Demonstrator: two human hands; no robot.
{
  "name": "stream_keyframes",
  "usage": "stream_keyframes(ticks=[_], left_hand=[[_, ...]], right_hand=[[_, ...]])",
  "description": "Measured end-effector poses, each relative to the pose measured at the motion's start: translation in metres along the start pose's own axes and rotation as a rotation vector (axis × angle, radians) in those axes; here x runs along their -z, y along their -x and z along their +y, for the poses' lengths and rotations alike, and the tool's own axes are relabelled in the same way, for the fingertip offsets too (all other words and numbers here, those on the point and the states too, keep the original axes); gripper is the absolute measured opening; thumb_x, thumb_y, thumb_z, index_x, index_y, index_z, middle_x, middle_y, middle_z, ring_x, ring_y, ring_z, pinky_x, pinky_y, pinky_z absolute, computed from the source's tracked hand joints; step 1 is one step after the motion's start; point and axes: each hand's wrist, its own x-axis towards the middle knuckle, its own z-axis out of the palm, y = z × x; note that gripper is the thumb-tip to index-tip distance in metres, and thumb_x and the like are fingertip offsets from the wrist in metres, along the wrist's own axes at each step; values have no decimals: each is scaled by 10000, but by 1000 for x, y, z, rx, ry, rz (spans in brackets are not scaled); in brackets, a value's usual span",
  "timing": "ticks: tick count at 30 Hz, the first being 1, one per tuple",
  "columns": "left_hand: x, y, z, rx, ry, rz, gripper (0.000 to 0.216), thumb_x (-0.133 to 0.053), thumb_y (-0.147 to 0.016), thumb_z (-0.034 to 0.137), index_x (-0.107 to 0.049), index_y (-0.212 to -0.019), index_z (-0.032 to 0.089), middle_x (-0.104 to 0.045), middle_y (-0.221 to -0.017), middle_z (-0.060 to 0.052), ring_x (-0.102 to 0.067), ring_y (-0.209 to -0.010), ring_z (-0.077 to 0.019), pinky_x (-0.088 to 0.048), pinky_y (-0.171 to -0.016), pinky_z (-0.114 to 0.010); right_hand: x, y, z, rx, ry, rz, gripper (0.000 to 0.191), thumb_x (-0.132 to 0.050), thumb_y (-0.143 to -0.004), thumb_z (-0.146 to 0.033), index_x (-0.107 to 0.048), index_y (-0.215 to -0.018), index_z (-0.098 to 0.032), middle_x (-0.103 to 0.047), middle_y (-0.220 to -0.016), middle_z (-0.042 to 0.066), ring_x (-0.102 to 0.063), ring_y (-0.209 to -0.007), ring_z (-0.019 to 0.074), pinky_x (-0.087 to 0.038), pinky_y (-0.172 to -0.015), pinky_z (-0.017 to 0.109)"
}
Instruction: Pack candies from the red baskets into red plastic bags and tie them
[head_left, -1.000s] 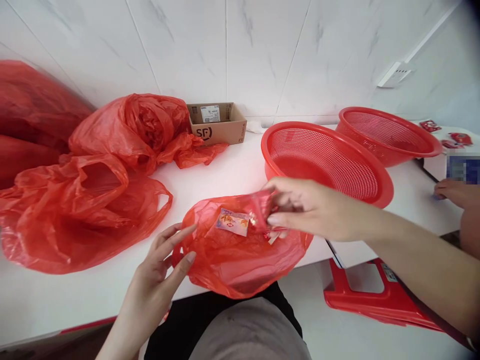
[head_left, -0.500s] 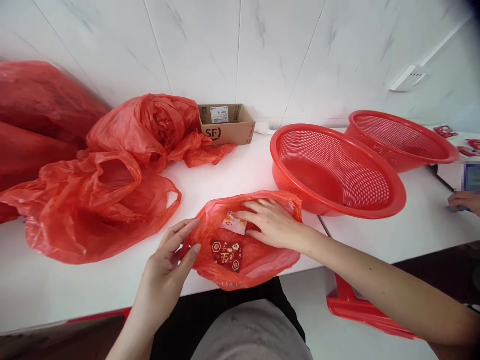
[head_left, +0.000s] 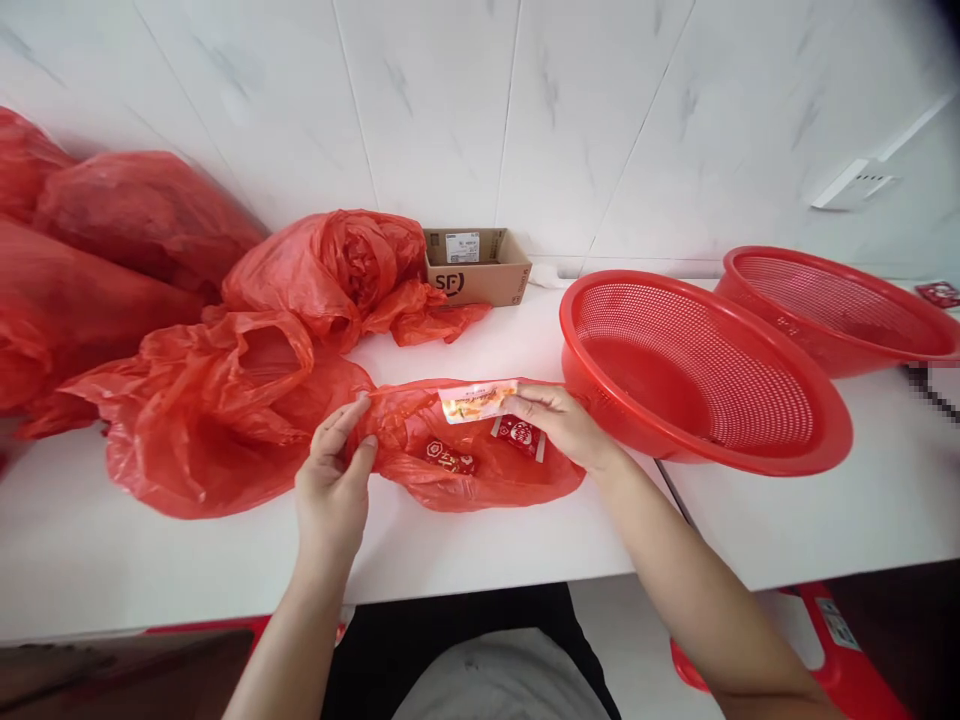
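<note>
Pinching the pale packet, the right fingers are no longer spread

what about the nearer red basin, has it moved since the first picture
No. The nearer red basin keeps its place to the right of the cardboard box; only the camera's view shifted.

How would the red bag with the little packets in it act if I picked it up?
It would probably flop and sag: the bag looks thin and wrinkled. It might feel light, since just two small red packets show lying inside. Those packets could slide together if it tips, as they seem to lie loose.
</note>
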Motion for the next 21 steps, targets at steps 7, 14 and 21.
stream_keyframes(ticks=[7, 14, 21], left_hand=[[-23, 12, 12, -84, -95, -129, 236, -561, -889, 386, -706, -1041, 277, -520, -1248, -41, -383, -1340, -244, -278, -1150, -407], [-37, 14, 11, -249, -124, -356, 162, -622, -868, 360, -711, -888, 225, -471, -1297, -76, -428, -1284, -246, -315, -1115, -410], [-34, 14, 5, -225, -12, -362, 136, -662, -843, 315, -697, -760, 212, -492, -1285, -60, -426, -1278, -238, -306, -1118, -400]], right_hand=[[-6, 13, 11, -117, -124, 89, 307, -597, -875, -439, -730, -1037, -215, -727, -967, 50, -695, -695, 164, -541, -642, 281], [-16, 23, -5, -62, 112, 26, 290, -536, -920, -442, -737, -1008, -252, -718, -760, 3, -692, -738, 177, -523, -766, 308], [-16, 23, -4, -80, 100, -21, 286, -542, -916, -441, -733, -998, -245, -699, -724, 8, -690, -782, 187, -526, -776, 315]])
